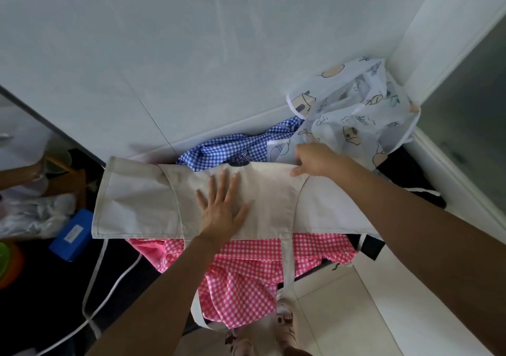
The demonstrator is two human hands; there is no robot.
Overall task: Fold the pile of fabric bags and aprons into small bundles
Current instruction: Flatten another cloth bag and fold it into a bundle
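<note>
Head camera looks steeply down, and much is cut off. The right hand (317, 161) shows only its back and thumb. The thumb lies on the far edge of the beige cloth (273, 191), but the other fingers are hidden behind the hand, so whether they pinch that edge cannot be told. The black surface under the pile is almost wholly covered.

The beige cloth lies spread across the pile, with a folded flap over its middle and a blurred dark mark at its far edge. The left hand (221, 207) rests palm down on that flap, fingers straight and spread, holding nothing. Two beige straps (287, 259) hang from the near edge over the pink checked cloth (246, 268) beneath.

Behind the beige cloth lies a crumpled blue checked cloth (227, 147), and just beside the right hand a white printed cloth (356, 114) is heaped in the corner. A blue box (72, 235) sits at the left.
</note>
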